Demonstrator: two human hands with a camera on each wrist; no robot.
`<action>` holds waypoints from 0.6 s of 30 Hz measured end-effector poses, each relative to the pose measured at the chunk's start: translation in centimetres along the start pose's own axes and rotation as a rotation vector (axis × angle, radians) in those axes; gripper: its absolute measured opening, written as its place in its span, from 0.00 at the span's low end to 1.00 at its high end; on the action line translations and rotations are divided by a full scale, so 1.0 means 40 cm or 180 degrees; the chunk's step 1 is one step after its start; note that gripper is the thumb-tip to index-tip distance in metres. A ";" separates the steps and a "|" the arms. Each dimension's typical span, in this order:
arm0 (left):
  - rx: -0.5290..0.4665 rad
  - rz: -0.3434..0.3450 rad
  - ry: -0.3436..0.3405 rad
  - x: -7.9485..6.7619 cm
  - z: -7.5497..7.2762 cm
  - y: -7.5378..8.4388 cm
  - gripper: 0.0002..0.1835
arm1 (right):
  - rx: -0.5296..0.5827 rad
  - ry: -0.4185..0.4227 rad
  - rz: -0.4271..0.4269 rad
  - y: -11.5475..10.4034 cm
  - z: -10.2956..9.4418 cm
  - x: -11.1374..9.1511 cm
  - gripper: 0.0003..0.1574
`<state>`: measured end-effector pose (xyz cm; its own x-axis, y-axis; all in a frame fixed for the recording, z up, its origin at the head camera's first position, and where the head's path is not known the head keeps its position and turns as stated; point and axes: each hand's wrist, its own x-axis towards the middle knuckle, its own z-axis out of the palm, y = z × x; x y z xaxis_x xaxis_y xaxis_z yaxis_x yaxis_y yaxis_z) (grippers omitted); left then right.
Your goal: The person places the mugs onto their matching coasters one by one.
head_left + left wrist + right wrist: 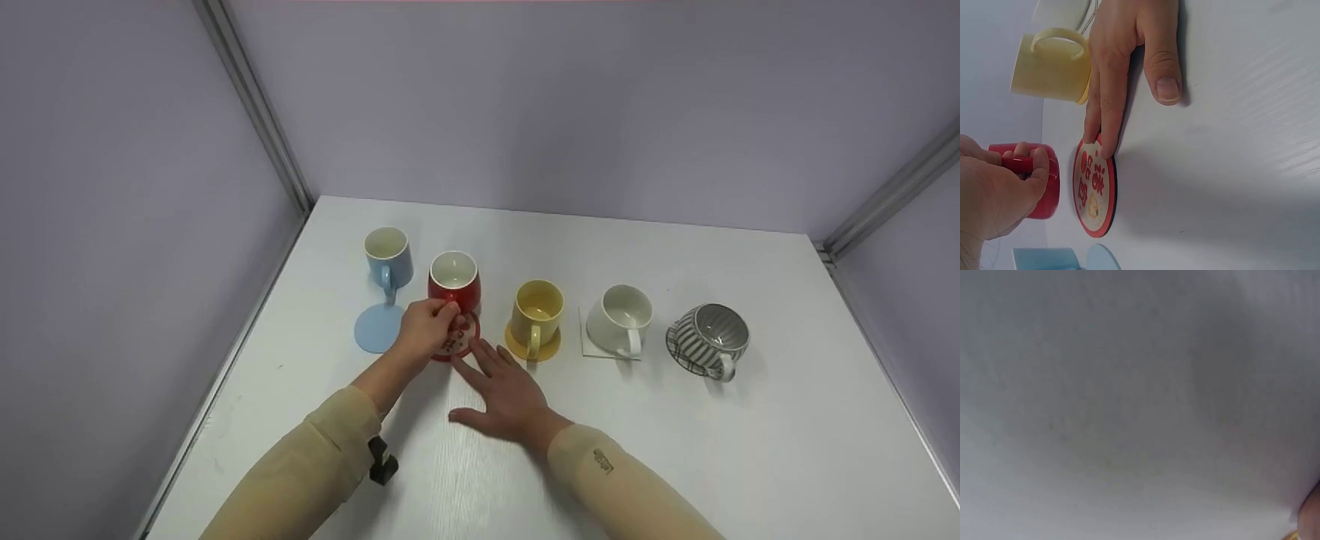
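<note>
My left hand (424,330) grips the handle of a red mug (469,294) with a white inside. In the left wrist view the upright mug (1047,199) shows a gap between its base and a round red-rimmed coaster (1107,211) with printed characters. That coaster (459,343) lies just in front of the mug in the head view, partly covered by my hands. Fingertips of my spread right hand (510,396) touch the coaster's near right edge, thumb pointing left. The right wrist view shows mostly blurred white surface and a bit of skin at the corner.
Left of the red mug stands a light blue mug (401,270), behind a blue round coaster (373,330). To the right, a yellow mug (525,324), a white mug (606,330) and a grey striped mug (709,349) stand on coasters. Walls enclose the table's back and sides.
</note>
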<state>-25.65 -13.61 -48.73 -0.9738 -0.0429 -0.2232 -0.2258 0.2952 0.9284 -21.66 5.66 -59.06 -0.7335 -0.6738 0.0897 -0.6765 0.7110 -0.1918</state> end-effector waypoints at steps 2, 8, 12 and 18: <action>-0.0013 -0.0003 0.0008 -0.003 -0.001 -0.004 0.16 | -0.0002 -0.0007 0.0001 -0.002 0.000 0.000 0.57; -0.0086 -0.0090 0.0017 -0.011 -0.003 -0.013 0.16 | 0.0012 -0.0040 0.0028 -0.003 0.003 0.000 0.58; -0.0135 -0.0157 0.0013 -0.019 -0.005 -0.019 0.16 | -0.0023 -0.0080 0.0046 -0.003 0.006 0.002 0.58; -0.0135 -0.0127 -0.0016 -0.029 -0.008 -0.028 0.17 | -0.0025 -0.0116 0.0075 -0.004 0.000 0.004 0.57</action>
<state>-24.26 -14.21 -49.41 -0.9639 -0.0489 -0.2617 -0.2654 0.2527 0.9304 -21.66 5.45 -59.02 -0.7464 -0.6636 0.0496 -0.6597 0.7282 -0.1857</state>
